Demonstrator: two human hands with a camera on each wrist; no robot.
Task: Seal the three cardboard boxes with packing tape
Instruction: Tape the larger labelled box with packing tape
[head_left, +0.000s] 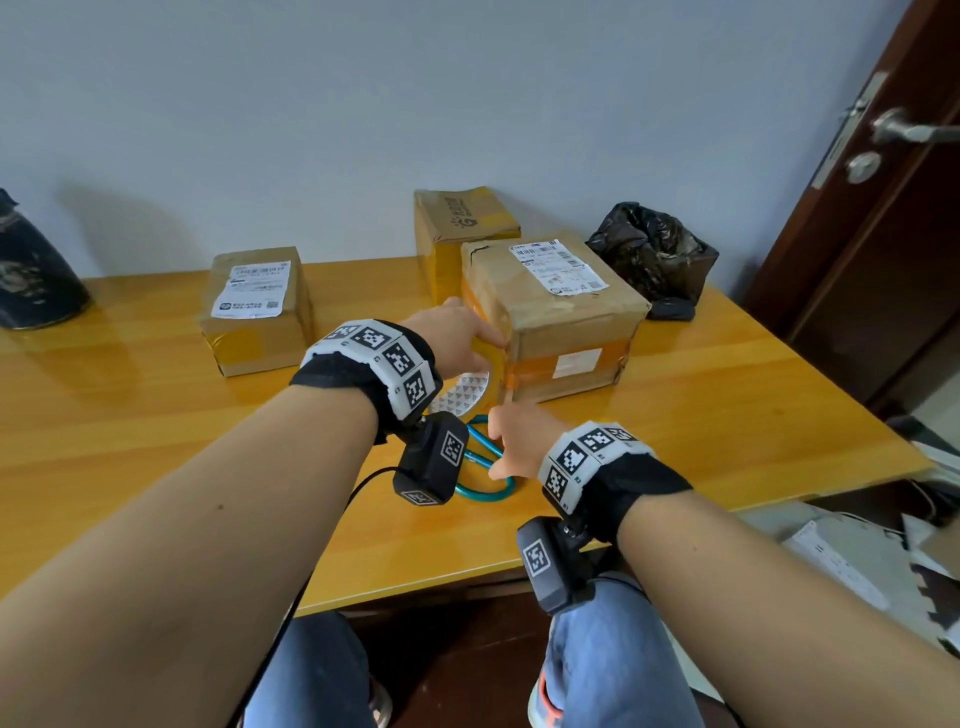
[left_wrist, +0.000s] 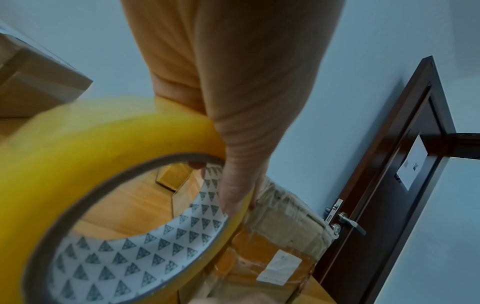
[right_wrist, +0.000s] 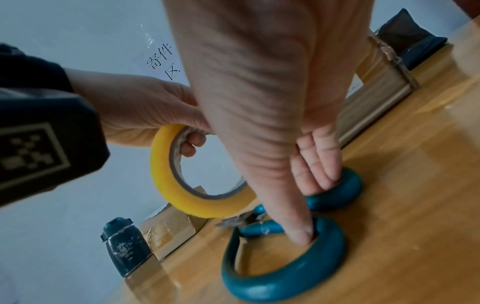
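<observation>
Three taped cardboard boxes stand on the wooden table (head_left: 156, 441): a small one (head_left: 257, 306) at the left, a tall one (head_left: 462, 228) at the back, and a large one (head_left: 556, 312) nearest my hands. My left hand (head_left: 467, 343) grips a yellow roll of packing tape (head_left: 470, 392) against the large box's near left corner (left_wrist: 280, 226), with fingers curled through the core (left_wrist: 103, 185). My right hand (head_left: 506, 447) is on teal-handled scissors (head_left: 483, 467) lying flat on the table. Its thumb (right_wrist: 291, 216) is in one loop and its fingers (right_wrist: 319, 160) are in the other.
A crumpled black plastic bag (head_left: 654, 254) sits behind the large box at the right. A dark jar (head_left: 31, 270) stands at the table's far left. A brown door (head_left: 883, 208) is to the right, and papers (head_left: 841, 561) lie below the table's right edge.
</observation>
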